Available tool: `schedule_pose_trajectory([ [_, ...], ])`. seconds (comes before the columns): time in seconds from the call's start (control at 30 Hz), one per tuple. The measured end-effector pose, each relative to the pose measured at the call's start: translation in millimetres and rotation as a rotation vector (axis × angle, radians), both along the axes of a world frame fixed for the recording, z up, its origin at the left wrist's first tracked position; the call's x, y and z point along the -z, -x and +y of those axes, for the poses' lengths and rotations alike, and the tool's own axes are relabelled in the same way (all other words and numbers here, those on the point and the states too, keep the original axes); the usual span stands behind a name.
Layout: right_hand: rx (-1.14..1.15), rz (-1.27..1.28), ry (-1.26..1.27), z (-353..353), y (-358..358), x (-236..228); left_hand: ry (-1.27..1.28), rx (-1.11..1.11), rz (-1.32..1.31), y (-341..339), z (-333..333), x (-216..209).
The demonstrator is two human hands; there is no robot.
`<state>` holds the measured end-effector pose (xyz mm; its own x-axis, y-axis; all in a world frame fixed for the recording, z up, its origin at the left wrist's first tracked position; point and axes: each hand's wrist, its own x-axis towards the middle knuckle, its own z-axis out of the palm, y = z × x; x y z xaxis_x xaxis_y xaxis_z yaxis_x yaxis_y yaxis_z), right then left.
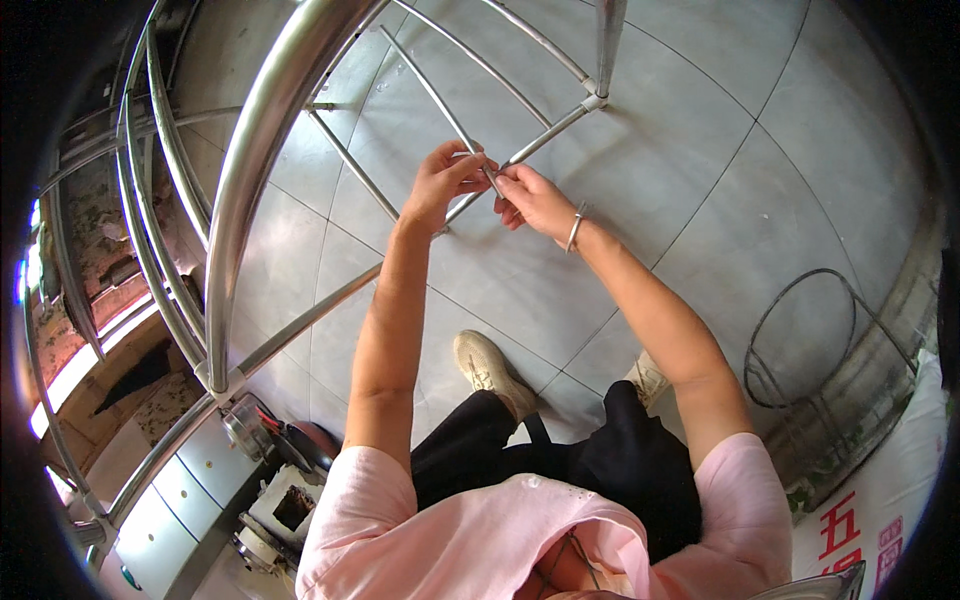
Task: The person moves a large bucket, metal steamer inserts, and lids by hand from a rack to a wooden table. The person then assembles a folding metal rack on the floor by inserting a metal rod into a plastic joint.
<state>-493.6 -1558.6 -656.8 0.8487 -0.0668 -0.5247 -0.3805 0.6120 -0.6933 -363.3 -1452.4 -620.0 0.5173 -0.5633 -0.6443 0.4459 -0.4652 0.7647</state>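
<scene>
A thin metal tube (432,92) slants down from the far side of a metal rack to my two hands. My left hand (445,185) is closed on the tube near its lower end, thumb and fingers pinching it. Beside it, my right hand (535,203) has its fingers closed at the tube's end, close to the rack's crossbar (556,131). That crossbar passes behind my fingers, so I cannot tell whether the tube's end touches it. Other thin tubes (485,66) of the rack run roughly alongside, and one tube (352,165) lies to the left of my left hand.
A thick curved metal tube (262,150) rises at the left, joined to a long rail (315,315). Grey tiles (700,190) cover the floor. A loop of dark cable (755,345) lies at right, near a white printed sack (880,490). Machine parts (285,510) stand lower left.
</scene>
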Motion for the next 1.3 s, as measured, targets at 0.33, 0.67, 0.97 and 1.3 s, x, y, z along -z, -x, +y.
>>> schedule_pose_trajectory([
  [0.33, -0.036, -0.144, 0.839, 2.9, -36.7, 22.3, 0.033, -0.138, -0.022, -12.7, -3.1, 16.5],
  [0.67, -0.065, -0.143, 0.935, 3.3, -36.6, 17.1, -0.012, -0.212, -0.066, -9.2, -3.1, 21.8],
  [0.97, -0.004, -0.197, 0.931, 2.8, -41.2, 15.7, 0.023, -0.195, -0.083, -15.3, -3.2, 23.3],
  [1.3, -0.093, -0.156, 0.902, -0.9, -41.2, 7.4, 0.027, -0.184, -0.093, -15.4, -2.1, 23.7],
])
